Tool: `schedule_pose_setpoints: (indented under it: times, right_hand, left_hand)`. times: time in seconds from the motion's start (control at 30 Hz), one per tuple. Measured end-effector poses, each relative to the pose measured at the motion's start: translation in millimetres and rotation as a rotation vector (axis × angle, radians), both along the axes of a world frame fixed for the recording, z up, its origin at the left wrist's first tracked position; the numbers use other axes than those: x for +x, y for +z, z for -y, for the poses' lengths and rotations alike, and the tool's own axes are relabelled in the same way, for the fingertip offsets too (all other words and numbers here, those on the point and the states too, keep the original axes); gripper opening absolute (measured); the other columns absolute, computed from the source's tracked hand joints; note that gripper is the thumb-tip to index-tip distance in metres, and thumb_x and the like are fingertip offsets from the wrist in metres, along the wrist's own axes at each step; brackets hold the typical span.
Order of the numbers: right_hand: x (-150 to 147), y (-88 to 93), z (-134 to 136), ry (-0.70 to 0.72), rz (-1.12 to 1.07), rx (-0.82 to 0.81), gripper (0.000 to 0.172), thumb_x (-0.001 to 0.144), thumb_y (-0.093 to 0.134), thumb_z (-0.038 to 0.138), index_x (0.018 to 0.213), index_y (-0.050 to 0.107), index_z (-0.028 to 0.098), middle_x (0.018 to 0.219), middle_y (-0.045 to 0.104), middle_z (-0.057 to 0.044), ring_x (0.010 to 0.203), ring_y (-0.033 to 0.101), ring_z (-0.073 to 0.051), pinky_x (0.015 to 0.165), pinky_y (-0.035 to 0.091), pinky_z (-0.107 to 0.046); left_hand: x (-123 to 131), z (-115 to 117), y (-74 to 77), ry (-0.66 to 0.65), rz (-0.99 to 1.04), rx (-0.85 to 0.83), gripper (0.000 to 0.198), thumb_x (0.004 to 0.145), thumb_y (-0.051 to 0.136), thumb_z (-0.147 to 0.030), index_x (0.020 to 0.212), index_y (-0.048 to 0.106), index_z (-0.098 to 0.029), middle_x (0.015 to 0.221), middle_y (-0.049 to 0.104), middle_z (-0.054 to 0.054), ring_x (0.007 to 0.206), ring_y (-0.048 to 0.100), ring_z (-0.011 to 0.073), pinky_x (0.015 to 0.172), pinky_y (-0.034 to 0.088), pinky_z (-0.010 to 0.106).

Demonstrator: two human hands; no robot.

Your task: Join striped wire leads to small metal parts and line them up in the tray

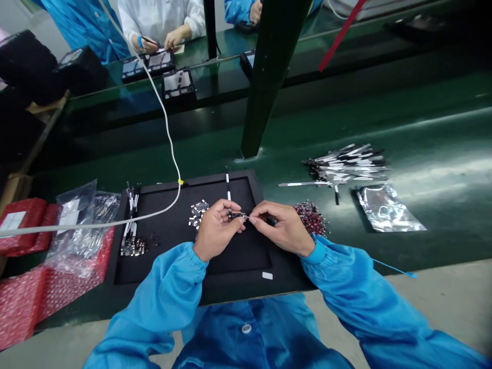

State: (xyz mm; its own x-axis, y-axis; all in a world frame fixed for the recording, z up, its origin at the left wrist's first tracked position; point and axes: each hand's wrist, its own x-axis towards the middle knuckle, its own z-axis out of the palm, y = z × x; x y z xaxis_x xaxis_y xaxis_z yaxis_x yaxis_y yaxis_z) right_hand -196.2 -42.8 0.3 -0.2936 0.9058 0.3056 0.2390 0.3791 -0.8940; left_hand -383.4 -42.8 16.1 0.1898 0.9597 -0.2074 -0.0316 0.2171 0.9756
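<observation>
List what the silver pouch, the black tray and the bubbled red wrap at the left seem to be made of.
Silver pouch: probably metallised plastic film, glossy; bright, mirror-like highlights and creases show.
Black tray: perhaps foam or moulded plastic, matte; it barely reflects light, so the look leaves it open.
Red wrap: likely plastic bubble film, translucent and shiny, with rows of small raised dots.

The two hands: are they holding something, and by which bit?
The left hand pinches a small part, seemingly by its edges; the right hand is at its right end, maybe gripping.
</observation>
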Motion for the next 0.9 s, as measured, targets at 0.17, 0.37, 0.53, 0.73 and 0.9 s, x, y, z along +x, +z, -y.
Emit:
schedule_pose_setpoints:
  times: [0.17,0.37,0.53,0.73,0.9]
  right_hand:
    - [-0.6,-0.6,0.4,0.011,0.001,-0.048,0.009,0.091,0.063,0.019,0.084,0.066,0.019,0.077,0.064,0.000,0.067,0.057,-0.012,0.061,0.043,-0.025]
    - [0.6,-1.0,-0.4,0.020,0.052,-0.126,0.013,0.093,0.061,0.025,0.083,0.067,0.019,0.077,0.066,-0.001,0.068,0.058,-0.014,0.062,0.042,-0.026]
    - [1.4,-1.4,-0.8,0.022,0.062,-0.148,0.013,0.093,0.061,0.026,0.083,0.067,0.019,0.076,0.066,-0.001,0.069,0.058,-0.014,0.061,0.041,-0.026]
    - [1.0,-0.9,-0.8,0.022,0.054,-0.147,0.015,0.093,0.060,0.026,0.082,0.066,0.019,0.076,0.065,-0.001,0.069,0.057,-0.014,0.062,0.041,-0.025]
    - [0.4,-0.4,-1.2,0.022,0.061,-0.160,0.015,0.093,0.060,0.027,0.082,0.067,0.019,0.076,0.066,-0.001,0.069,0.057,-0.014,0.061,0.041,-0.025]
  left_hand:
    - [0.3,0.8,2.7,-0.026,-0.055,0.015,0.012,0.079,0.070,-0.017,0.087,0.062,-0.013,0.070,0.065,0.000,0.061,0.067,0.0112,0.060,0.056,0.022]
    - [-0.3,0.8,0.5,-0.034,-0.059,0.019,0.011,0.080,0.069,-0.019,0.088,0.065,-0.012,0.069,0.066,0.001,0.062,0.066,0.0109,0.060,0.056,0.022]
    - [-1.0,1.2,-1.7,-0.025,-0.038,0.023,0.014,0.080,0.070,-0.019,0.091,0.064,-0.013,0.075,0.065,0.001,0.064,0.067,0.0114,0.062,0.057,0.024]
    - [0.2,1.3,2.1,-0.016,0.007,-0.001,0.029,0.078,0.071,-0.018,0.103,0.057,-0.015,0.082,0.063,0.000,0.063,0.067,0.0102,0.061,0.057,0.023]
    - [1.7,1.4,5.6,-0.008,0.026,-0.005,0.045,0.079,0.070,-0.017,0.119,0.047,-0.019,0.082,0.063,-0.002,0.062,0.065,0.0103,0.059,0.056,0.023]
